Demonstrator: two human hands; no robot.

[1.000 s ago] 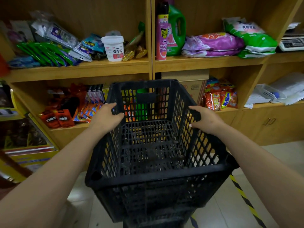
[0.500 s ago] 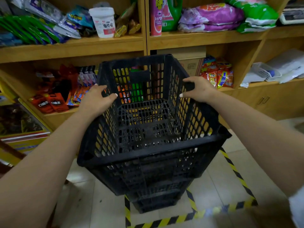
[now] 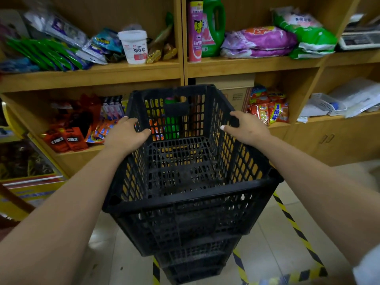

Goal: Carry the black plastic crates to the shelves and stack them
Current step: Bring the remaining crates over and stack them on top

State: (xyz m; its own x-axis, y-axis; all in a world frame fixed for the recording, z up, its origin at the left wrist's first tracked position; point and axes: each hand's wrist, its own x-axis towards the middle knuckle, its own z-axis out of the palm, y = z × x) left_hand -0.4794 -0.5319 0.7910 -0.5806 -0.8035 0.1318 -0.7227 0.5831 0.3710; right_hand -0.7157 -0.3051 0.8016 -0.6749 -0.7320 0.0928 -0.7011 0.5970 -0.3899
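Crate (image 3: 185, 167) on a stack of crates (image 3: 191, 262), mid-frame, before the shelves (image 3: 90, 76).
Left hand (image 3: 125, 136) holds the crate's left rim, fingers curled over its edge; right hand (image 3: 245, 128) holds the right rim likewise. Striped tape (image 3: 296, 229) marks the floor around the stack, lower frame.

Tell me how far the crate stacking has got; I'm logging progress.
Done: a stack of black plastic crates stands inside the yellow-black floor tape by the wooden shelves. In hand: left hand and right hand grip the top black mesh crate. Left: release.
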